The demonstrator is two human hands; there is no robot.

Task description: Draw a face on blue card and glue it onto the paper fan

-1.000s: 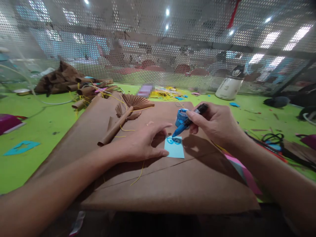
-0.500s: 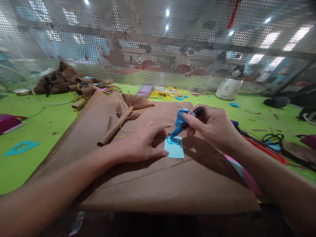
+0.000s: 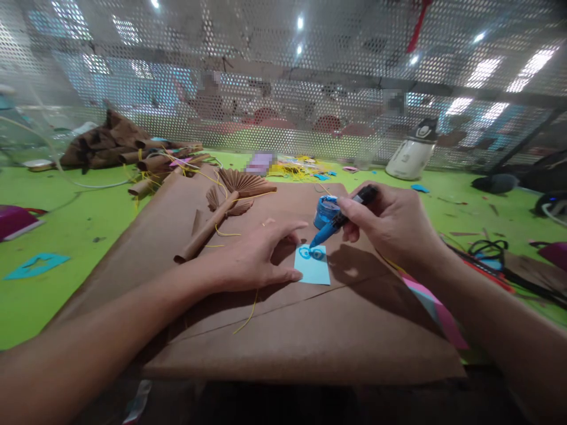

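Note:
A small light-blue paper card (image 3: 313,270) lies on a big sheet of brown kraft paper (image 3: 283,319). My left hand (image 3: 254,257) rests flat beside it, thumb and fingertips pinning its left edge. My right hand (image 3: 390,224) grips a blue marker (image 3: 339,223) with a black rear end, its tip touching the card's upper part where blue loops are drawn. A small blue round pot (image 3: 325,211) stands just behind the marker tip.
A folded brown paper fan on a rolled stick (image 3: 221,212) lies on the kraft paper at left. Paper rolls and crumpled brown paper (image 3: 119,147) sit at back left. A white bottle (image 3: 411,154) stands by the perforated screen. Cables (image 3: 491,251) lie right; pink paper (image 3: 438,310) pokes out.
The marker tip has shifted a little over the card, first left, then back right, and the blue drawing has grown slightly. My left hand has stayed in place.

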